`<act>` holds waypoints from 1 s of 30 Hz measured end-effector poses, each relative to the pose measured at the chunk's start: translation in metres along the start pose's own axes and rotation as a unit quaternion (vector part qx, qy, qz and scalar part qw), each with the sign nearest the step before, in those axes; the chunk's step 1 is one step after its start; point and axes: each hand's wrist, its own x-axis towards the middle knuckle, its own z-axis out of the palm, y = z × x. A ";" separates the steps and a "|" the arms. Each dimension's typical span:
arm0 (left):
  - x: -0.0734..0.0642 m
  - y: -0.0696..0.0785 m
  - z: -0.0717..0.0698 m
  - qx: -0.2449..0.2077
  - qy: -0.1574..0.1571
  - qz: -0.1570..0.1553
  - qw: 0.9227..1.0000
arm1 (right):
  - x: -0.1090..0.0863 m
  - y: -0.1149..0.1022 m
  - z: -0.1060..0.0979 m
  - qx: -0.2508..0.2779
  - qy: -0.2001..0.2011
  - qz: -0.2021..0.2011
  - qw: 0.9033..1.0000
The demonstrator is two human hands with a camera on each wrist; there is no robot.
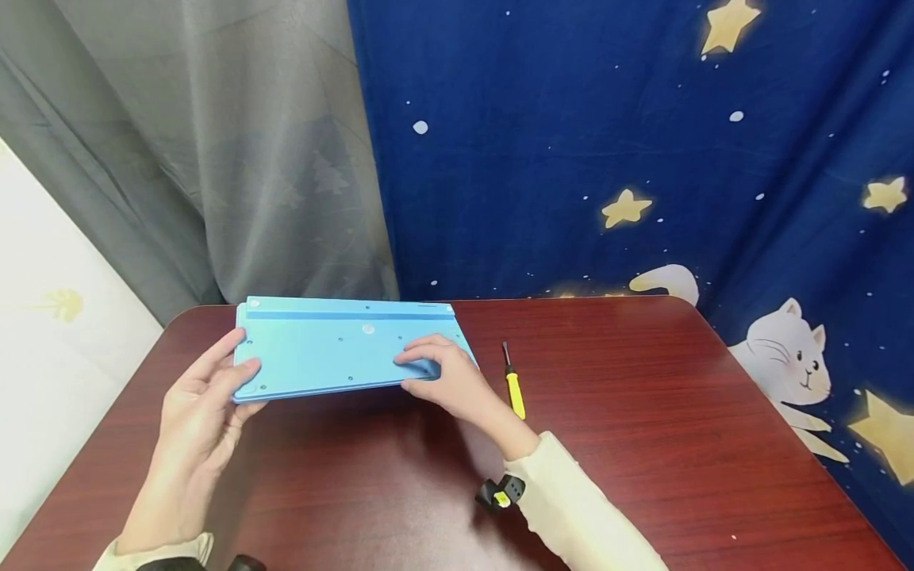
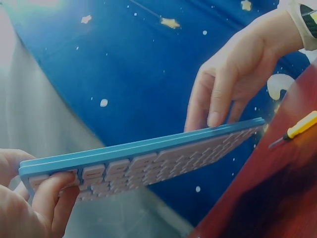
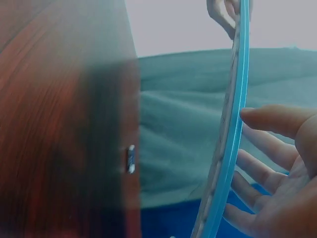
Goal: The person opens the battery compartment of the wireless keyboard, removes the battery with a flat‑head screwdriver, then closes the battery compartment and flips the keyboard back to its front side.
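A light-blue keyboard (image 1: 314,349) is held tilted above the table, its underside with small screws facing the head camera. White keys line its other face in the left wrist view. My left hand (image 1: 196,420) grips the left end, thumb on the underside and fingers beneath on the keys. The right hand (image 1: 453,377) is at the right part, its fingertips touching the underside and its thumb by the near edge; in the right wrist view those fingers are spread and fairly straight. Right of that hand lies a screwdriver (image 1: 515,392) with a yellow handle.
The dark red wooden table (image 1: 643,412) extends to both sides. A small dark cylinder (image 3: 131,158) with pale ends lies near its edge in the right wrist view. Behind hang a grey curtain (image 1: 278,143) and a blue star-patterned one (image 1: 535,143).
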 end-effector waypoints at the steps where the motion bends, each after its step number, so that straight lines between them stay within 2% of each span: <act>1: -0.001 0.000 0.002 0.001 0.003 0.000 1.000 | -0.001 -0.004 0.000 0.008 -0.008 -0.010 1.000; 6: -0.006 -0.001 0.011 0.002 0.016 -0.007 1.000 | -0.005 -0.020 0.004 0.031 -0.044 -0.047 0.997; 10: -0.010 -0.003 0.018 -0.005 0.022 -0.011 1.000 | -0.009 -0.030 0.010 0.003 -0.046 -0.055 0.997; 14: -0.015 -0.005 0.025 -0.003 0.036 -0.008 0.999 | -0.011 -0.037 0.015 -0.033 -0.027 -0.056 0.998; 19: -0.019 -0.008 0.036 -0.009 0.055 0.011 0.998 | -0.009 -0.039 0.022 -0.067 0.006 -0.063 0.996; 24: -0.021 -0.009 0.045 -0.023 0.059 0.024 0.998 | -0.002 -0.036 0.023 -0.089 0.046 -0.088 0.991; 28: -0.020 -0.010 0.050 -0.014 0.054 0.024 0.998 | 0.002 -0.031 0.021 -0.100 0.063 -0.111 0.987; 30: -0.018 -0.009 0.054 -0.005 0.054 0.024 0.998 | 0.003 -0.029 0.019 -0.124 0.073 -0.130 0.981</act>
